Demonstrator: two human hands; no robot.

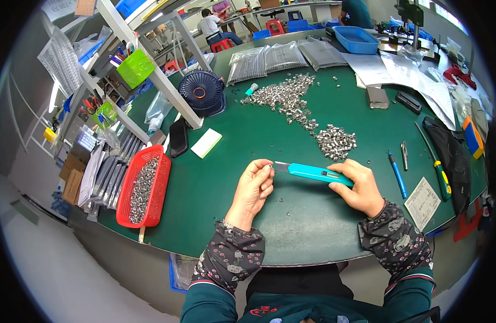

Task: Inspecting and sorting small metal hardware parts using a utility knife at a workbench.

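Note:
My right hand (360, 188) is closed around the back end of a teal utility knife (307, 172), its blade out and pointing left. My left hand (251, 189) pinches a small metal part (270, 166) between thumb and forefinger; the fingers cover most of it. The blade tip is right beside that part, and whether they touch I cannot tell. Just beyond my hands lies a small heap of shiny metal parts (335, 142). A larger spread of the same parts (284, 98) reaches back across the green table (307, 226).
On the left are a red basket (166, 177) of metal parts, a black phone (178, 138), a notepad (207, 143) and a fan (202, 92). At right lie a blue pen (397, 175), a screwdriver (440, 175) and a paper card (423, 204). Bagged parts (283, 56) line the back.

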